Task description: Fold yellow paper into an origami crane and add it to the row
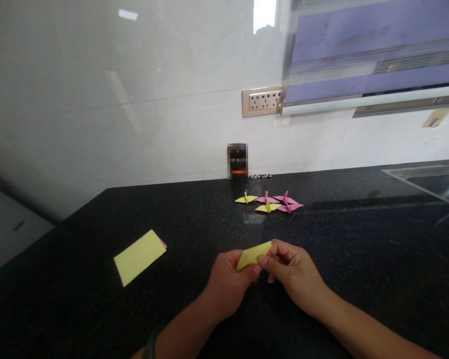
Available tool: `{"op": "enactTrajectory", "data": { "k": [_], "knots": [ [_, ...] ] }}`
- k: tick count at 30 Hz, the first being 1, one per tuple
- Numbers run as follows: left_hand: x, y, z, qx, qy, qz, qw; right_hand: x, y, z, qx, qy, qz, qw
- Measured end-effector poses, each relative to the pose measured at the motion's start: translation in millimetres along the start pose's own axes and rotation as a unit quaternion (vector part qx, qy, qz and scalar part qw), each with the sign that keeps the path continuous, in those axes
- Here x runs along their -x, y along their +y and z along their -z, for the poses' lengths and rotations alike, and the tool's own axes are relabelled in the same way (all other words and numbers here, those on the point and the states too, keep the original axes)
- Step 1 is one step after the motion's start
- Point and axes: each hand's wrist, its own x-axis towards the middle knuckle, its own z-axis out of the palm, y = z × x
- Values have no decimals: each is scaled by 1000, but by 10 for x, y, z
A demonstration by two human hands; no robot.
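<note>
A folded yellow paper piece [252,255] is held just above the black counter [97,299]. My left hand [228,281] pinches its left end with closed fingers. My right hand [290,271] pinches its right end between thumb and fingers. Both hands meet near the counter's front middle.
A small stack of yellow and pink paper sheets [139,256] lies to the left. Several folded paper cranes, yellow [246,198] and pink [286,202], sit farther back. A small dark object [238,161] stands against the white wall under a socket strip [262,101]. A sink edge [426,179] is far right.
</note>
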Motion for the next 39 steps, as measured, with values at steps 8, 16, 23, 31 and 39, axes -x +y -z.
{"op": "enactTrajectory", "data": {
  "k": [8,16,23,31,39],
  "knots": [
    [-4,40,11,21,3,-10,1000,-28,-8,47,-2,23,-1,1000],
    [-22,83,63,-32,10,-22,999,-35,18,67,-15,16,-6,1000],
    [-6,79,40,-86,25,-19,996,-16,-11,13,-61,-18,-8,998],
    [30,93,-32,-46,-30,-26,998,-6,20,-45,-133,-24,0,991],
    [30,86,-16,-34,-12,-15,999,-42,33,16,-126,-3,-44,991]
  ]
}}
